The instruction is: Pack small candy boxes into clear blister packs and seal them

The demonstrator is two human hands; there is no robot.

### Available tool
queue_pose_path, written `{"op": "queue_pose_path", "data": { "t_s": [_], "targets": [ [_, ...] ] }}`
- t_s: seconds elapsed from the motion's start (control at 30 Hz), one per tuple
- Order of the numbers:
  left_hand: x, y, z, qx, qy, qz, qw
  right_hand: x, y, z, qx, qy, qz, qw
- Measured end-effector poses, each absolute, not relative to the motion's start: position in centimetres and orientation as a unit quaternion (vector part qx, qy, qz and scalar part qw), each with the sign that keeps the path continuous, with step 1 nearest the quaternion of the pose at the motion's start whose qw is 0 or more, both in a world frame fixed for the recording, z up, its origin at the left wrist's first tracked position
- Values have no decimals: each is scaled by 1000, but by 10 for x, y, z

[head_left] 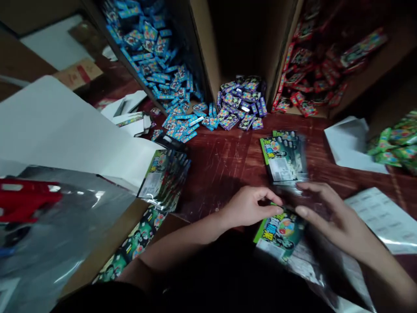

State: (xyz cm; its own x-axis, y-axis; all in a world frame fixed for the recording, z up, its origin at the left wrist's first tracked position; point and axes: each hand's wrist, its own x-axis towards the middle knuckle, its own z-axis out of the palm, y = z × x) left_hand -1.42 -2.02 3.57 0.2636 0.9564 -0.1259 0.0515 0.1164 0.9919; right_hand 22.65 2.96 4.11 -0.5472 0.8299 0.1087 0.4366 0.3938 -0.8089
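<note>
At the table's near edge, my left hand [250, 206] pinches the top edge of a printed packet [280, 230] with a green border, dark picture and white label, tilted near my body. Over the packet's right side, my right hand [330, 215] is slightly blurred, its thumb and fingers apart; I see nothing firmly between them. Clear plastic bags [312, 269] lie below it. Just beyond my hands is a small pile of similar packets [283, 156] in clear plastic. A thicker stack of packets [166, 178] lies left of my left forearm.
Small candy packs spill from boxes at the back: blue packs [176, 82], purple packs [243, 102] and red packs [306, 82]. Green packs [400, 139] sit far right. White paper [353, 141] and a label sheet [384, 217] lie at right. A carton [97, 256] stands front left.
</note>
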Motion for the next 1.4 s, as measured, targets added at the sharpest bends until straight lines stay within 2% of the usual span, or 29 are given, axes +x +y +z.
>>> {"op": "queue_pose_path", "data": {
  "t_s": [0.2,0.47,0.6,0.77,0.8,0.87,0.93,1.0,1.07,1.17,1.23,1.33,1.4],
  "targets": [
    [-41,-28,43,539,506,389,549,194,50,64,-433,-677,564,192],
    [-49,-31,46,578,468,404,533,173,41,54,-387,-591,696,128],
    [-43,-59,43,615,497,408,456,168,40,58,-395,-559,722,98],
    [-70,-85,60,637,488,417,427,144,47,68,-356,-578,733,47],
    [-90,-84,69,622,517,434,397,136,54,68,-343,-601,720,55],
    [-144,-83,92,565,595,479,313,123,70,67,-340,-674,644,125],
    [-208,-81,114,479,660,527,239,114,89,56,-365,-771,480,206],
    [-266,-78,125,435,739,479,187,115,105,33,-386,-852,273,224],
    [-306,-71,123,429,810,374,145,127,113,1,-390,-895,122,177],
    [-331,-60,104,446,837,290,132,153,107,-44,-379,-915,65,123],
    [-334,-56,92,454,842,259,131,169,94,-61,-360,-922,66,126],
    [-331,-51,90,458,849,216,149,185,72,-63,-350,-920,63,166],
    [-318,-45,98,459,856,204,120,186,61,-53,-374,-907,58,183]
  ]
}}
